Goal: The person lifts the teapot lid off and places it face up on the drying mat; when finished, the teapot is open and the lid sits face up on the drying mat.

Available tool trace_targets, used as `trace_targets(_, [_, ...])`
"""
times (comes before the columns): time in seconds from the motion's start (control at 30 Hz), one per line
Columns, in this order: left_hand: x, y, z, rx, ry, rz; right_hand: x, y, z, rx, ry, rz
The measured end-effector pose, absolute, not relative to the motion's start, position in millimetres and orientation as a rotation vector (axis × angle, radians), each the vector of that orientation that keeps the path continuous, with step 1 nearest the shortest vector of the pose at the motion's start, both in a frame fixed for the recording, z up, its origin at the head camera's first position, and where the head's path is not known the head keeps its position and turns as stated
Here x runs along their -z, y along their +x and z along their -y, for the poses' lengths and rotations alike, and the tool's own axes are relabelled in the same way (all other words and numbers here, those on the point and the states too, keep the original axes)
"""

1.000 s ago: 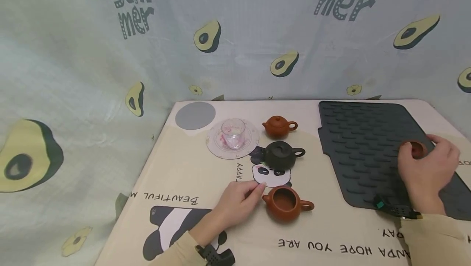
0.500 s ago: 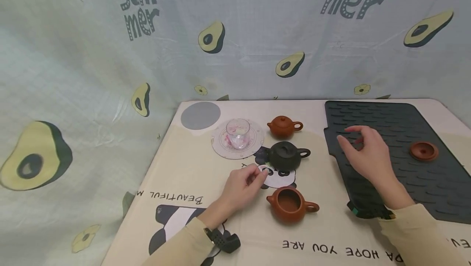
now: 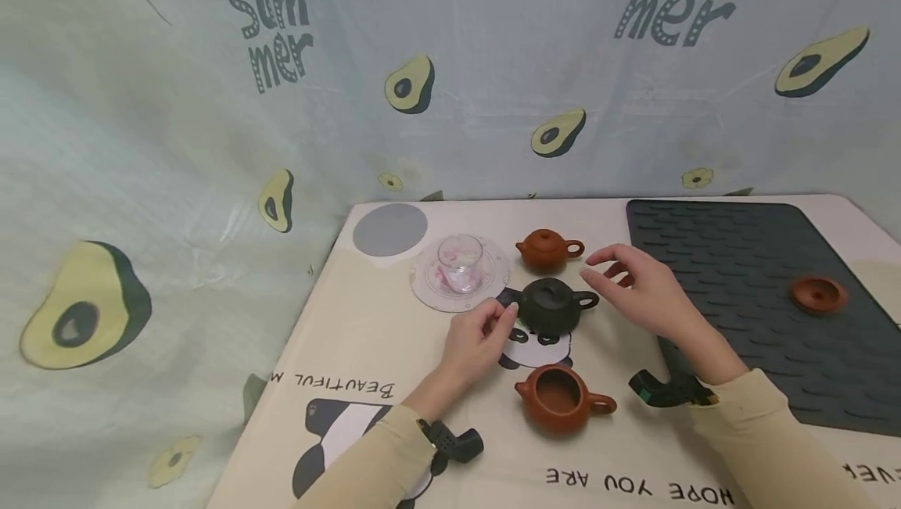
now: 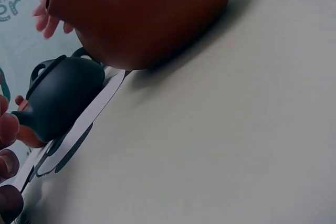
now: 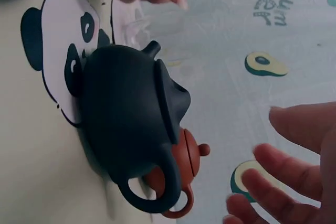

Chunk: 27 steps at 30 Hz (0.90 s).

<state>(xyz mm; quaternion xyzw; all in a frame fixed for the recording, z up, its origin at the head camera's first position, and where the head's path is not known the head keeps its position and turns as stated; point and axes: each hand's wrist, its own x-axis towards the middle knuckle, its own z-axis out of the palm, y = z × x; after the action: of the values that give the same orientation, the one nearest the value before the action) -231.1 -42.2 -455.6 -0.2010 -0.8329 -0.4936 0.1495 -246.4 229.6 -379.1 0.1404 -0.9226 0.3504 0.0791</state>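
Observation:
A dark teapot [image 3: 551, 307] with its lid on stands mid-table, its spout to the left and its handle to the right. Just left of the spout is my left hand [image 3: 477, 343], fingers loosely bent and holding nothing. In the right wrist view a gap shows between those fingers and the spout. My right hand [image 3: 644, 294] hovers beside the handle, fingers and thumb spread apart with nothing between them. Nearer me sits a lidless reddish-brown teapot [image 3: 558, 399]. Its spout and belly [image 4: 152, 14] loom large in the left wrist view.
Behind the dark teapot is a small lidded brown teapot [image 3: 547, 249]. A clear glass cup [image 3: 461, 267] stands on a round patterned coaster [image 3: 425, 290]. On the right, a black ridged mat [image 3: 725, 259] bears a brown teapot lid [image 3: 819, 295], lying inner side up.
My right hand has let go of the brown lid on the mat and travelled left to the dark teapot's handle. My left hand has moved forward to near its spout.

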Motion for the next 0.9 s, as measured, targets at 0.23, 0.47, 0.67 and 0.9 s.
trace_targets(0.23, [457.7,-244.3,25.5,1.469,-0.438,2.385,383.8,-254.3,-221.9,-1.108,0.522,2.769])
trace_targets(0.47, [454.6,-255.9,18.3,1.387,-0.33,2.406,385.4,-266.7,-206.3,-1.13,0.527,2.746])
trace_targets(0.67, [451.4,-254.2,17.5,1.279,-0.265,2.489,389.9,-266.9,-197.1,-1.123,0.579,2.771])
trace_targets(0.9, [449.1,-249.4,17.7,1.222,-0.266,2.594,398.0,-261.4,-194.6,-1.042,0.668,2.807])
